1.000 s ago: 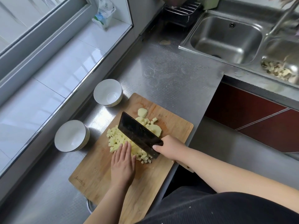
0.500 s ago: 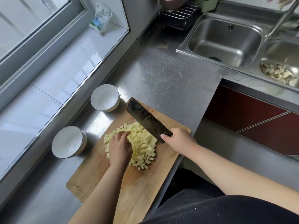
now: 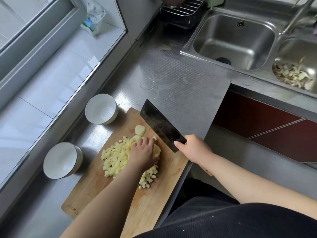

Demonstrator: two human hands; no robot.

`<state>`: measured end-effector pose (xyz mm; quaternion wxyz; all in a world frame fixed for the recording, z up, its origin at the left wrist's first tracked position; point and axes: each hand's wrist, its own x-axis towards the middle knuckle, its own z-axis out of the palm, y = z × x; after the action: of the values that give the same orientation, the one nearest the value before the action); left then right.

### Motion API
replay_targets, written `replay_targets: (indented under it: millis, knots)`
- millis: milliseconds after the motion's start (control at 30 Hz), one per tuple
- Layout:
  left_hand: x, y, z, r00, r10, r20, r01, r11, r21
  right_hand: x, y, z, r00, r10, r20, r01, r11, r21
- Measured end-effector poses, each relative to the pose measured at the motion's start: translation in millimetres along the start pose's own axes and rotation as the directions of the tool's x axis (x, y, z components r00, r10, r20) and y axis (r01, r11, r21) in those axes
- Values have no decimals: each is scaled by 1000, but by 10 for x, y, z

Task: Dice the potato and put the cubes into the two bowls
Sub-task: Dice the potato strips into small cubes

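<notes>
A heap of pale potato cubes [image 3: 115,158] lies on the wooden cutting board [image 3: 159,191]. Two rounded uncut end pieces [image 3: 140,130] sit at the heap's far edge. My left hand [image 3: 143,152] lies on top of the heap's right side, its fingers curled down over a larger potato piece [image 3: 157,150]. My right hand [image 3: 193,148] grips the handle of a dark cleaver [image 3: 160,125], whose blade is lifted off the board and points away to the upper left. Two empty white bowls stand left of the board, one far [image 3: 101,109] and one near [image 3: 61,160].
The steel counter [image 3: 180,83] ends in a drop at its right edge beside the board. A double sink [image 3: 235,38] lies at the back right, with peelings [image 3: 291,73] in its right basin. A dish rack [image 3: 181,11] stands at the back, a carton [image 3: 93,18] on the windowsill.
My right hand has lifted the cleaver off the heap and swung it away to the right. My left hand moved across the cubes toward the larger pieces on the right.
</notes>
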<state>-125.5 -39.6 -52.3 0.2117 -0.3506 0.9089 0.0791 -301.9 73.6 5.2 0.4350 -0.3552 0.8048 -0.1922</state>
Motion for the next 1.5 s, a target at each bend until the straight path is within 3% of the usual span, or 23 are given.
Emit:
replay_targets:
  millis: [467,600,833,1000,1133,1367,1500]
  knots:
    - [56,280,-55,980,-151,133,143,988,63,154,22,14,997,-18,70,18,1000,2]
    - [50,226,-59,982,-150,117,147,989,37,147,28,-1,997,-26,73,26,1000,8]
    - [-42,-8,-124,964,-155,216,205,951,-231,128,64,-14,998,-9,64,8,1000,8]
    - [-90,-132,-178,994,-46,103,70,967,-244,114,56,26,998,3,59,-5,1000,21]
    - [-145,-125,-171,994,-77,72,96,942,-322,79,34,62,998,-2,61,1,1000,8]
    - [-282,-280,-210,945,-327,10,253,713,-654,60,-27,105,998,-11,65,12,1000,-13]
    - [-348,-401,-193,898,-400,182,331,344,-879,59,-72,139,998,-18,68,19,1000,-13]
